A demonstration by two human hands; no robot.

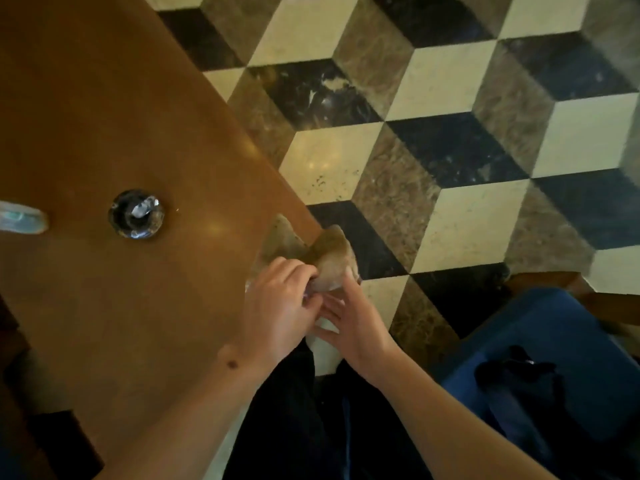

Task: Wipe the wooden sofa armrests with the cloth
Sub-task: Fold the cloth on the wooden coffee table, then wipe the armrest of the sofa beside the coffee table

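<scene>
A crumpled beige cloth point(325, 252) hangs at the right edge of a brown wooden table point(104, 133). My left hand point(280, 306) pinches the cloth's lower part, fingers curled over it. My right hand point(349, 323) touches the same bunch from the right, its fingers holding the cloth too. A wooden sofa armrest point(602, 299) shows at the right edge, beside a blue seat cushion point(540, 341).
A glass ashtray point(136, 213) stands on the table, and a pale plastic-wrapped item point(20, 218) lies at its left edge. A dark garment point(519, 386) rests on the blue cushion. The floor point(450, 116) is cube-patterned tile. My dark trousers point(311, 427) are below.
</scene>
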